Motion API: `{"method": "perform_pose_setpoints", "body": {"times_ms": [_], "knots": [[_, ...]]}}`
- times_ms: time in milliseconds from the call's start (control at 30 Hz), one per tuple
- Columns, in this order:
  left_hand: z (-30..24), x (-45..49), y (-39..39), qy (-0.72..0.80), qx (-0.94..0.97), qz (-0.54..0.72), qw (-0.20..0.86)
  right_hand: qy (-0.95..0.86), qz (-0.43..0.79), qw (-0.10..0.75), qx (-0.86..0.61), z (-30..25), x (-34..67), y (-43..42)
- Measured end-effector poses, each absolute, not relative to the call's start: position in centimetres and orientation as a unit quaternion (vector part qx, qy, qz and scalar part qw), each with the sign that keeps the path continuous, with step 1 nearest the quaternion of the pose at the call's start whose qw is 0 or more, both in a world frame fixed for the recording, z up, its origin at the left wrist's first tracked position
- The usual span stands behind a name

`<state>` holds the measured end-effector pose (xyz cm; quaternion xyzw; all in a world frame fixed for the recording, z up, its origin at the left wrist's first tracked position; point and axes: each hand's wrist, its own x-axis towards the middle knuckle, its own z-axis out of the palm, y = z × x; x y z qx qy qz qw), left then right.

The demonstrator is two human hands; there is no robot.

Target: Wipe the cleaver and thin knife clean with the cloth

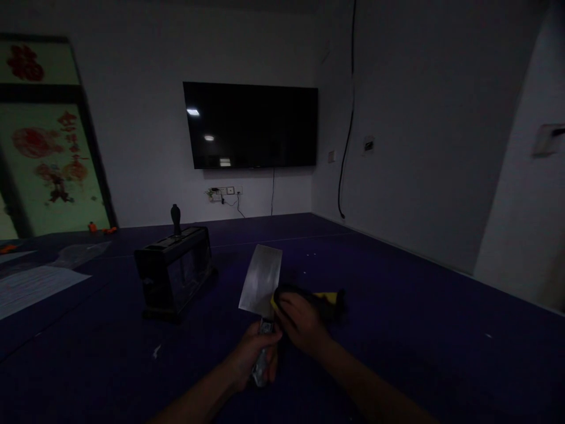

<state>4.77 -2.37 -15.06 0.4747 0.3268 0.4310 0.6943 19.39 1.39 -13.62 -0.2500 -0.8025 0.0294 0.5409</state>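
Observation:
A cleaver (pixel 262 280) with a broad grey metal blade stands tilted up in front of me, its blade pointing away. My left hand (pixel 258 356) is wrapped around its handle. To the right, my right hand (pixel 302 321) grips a black and yellow tool (pixel 329 298), whose kind I cannot make out in the dim light. The tool's near end meets the blade's right edge close to the handle, though the fingers hide part of that spot. Its far end sticks out to the right, beyond the hand.
A black box with see-through sides (pixel 174 271) and an upright knob stands left on the purple surface (pixel 397 353). Papers (pixel 39 285) and a clear plastic sheet (pixel 82 254) lie far left, near small orange things (pixel 92 227). A television (pixel 251 126) hangs on the back wall.

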Motion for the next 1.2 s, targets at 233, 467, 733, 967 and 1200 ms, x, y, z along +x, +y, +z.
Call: {"method": "perform_pose_setpoints", "body": {"times_ms": [233,467,733,967,1200], "knots": [[-14.5,4.1,-2.3,0.324,0.500,0.414,0.689,-0.863,-0.053,0.485,-0.131,-14.1,19.3,1.8],[-14.7,3.8,-2.0,0.336,0.526,0.380,0.683,-0.908,-0.037,0.407,-0.097,-14.6,20.2,2.0],[-14.8,3.6,-1.3,0.357,0.534,0.379,0.666,-0.927,0.035,0.356,-0.109,-13.8,20.6,2.7],[-14.9,3.6,-1.2,0.365,0.534,0.369,0.667,-0.913,0.051,0.393,-0.091,-14.8,20.4,3.1],[-15.0,3.4,-1.1,0.357,0.545,0.350,0.673,-0.910,0.030,0.401,-0.097,-15.4,21.0,3.5]]}}
